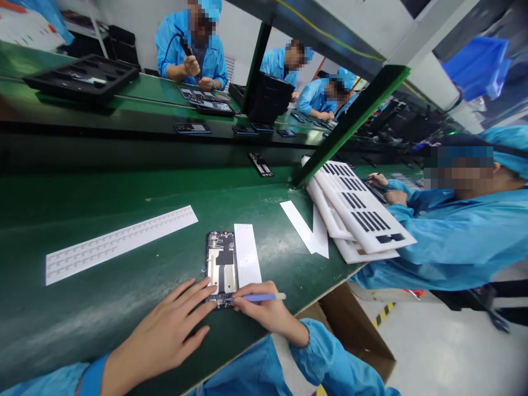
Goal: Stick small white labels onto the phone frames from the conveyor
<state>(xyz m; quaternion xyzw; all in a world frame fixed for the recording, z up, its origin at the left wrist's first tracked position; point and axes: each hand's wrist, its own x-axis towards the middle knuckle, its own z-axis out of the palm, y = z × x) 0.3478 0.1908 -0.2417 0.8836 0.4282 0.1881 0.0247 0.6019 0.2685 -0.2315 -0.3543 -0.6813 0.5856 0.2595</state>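
Observation:
An opened phone [223, 264] lies on the green bench in front of me, its circuit board and metal plate showing. Fingers spread, my left hand [169, 319] rests with its fingertips on the phone's lower left edge. My right hand [264, 308] pinches a purple tweezer-like tool [259, 297] with a pale end, its tip at the lower part of the phone. Close against the phone's right side lies a white label strip [247, 253]. A longer white sheet with rows of small grey stickers [121, 245] lies to the left.
A stack of white foam sheets with black strips [355, 209] leans at the right, near a green post [350, 126]. Another opened phone [261, 164] lies farther back. A co-worker [462, 220] sits at my right; others work across the bench. A cardboard box [350, 324] stands below.

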